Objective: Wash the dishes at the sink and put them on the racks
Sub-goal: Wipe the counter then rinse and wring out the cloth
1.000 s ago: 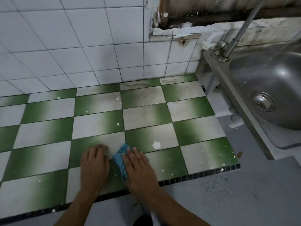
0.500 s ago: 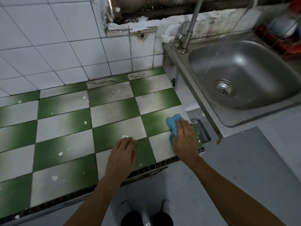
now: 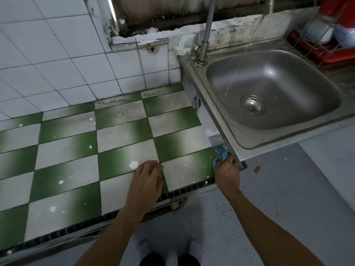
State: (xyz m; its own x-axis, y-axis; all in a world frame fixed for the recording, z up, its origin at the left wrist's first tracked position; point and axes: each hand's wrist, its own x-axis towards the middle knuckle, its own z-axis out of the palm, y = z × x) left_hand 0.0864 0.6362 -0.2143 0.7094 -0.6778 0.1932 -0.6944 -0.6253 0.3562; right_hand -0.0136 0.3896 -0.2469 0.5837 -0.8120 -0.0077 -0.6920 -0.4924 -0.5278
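Observation:
A green-and-white tiled counter fills the left and middle of the view. My left hand rests on it near the front edge, fingers loosely spread. My right hand grips a blue cloth at the counter's right end, right under the front left corner of the steel sink. The sink basin holds no dishes; a thin stream of water falls into it from the tap. A wire dish rack with pale dishes stands at the top right.
White wall tiles rise behind the counter. A black strip edges the counter's front. Grey floor lies below the sink on the right. My feet show at the bottom middle.
The view has swung right, so the sink now fills the right side. My right hand has slid the blue cloth rightwards to the counter's end under the sink corner. My left hand followed along the front edge.

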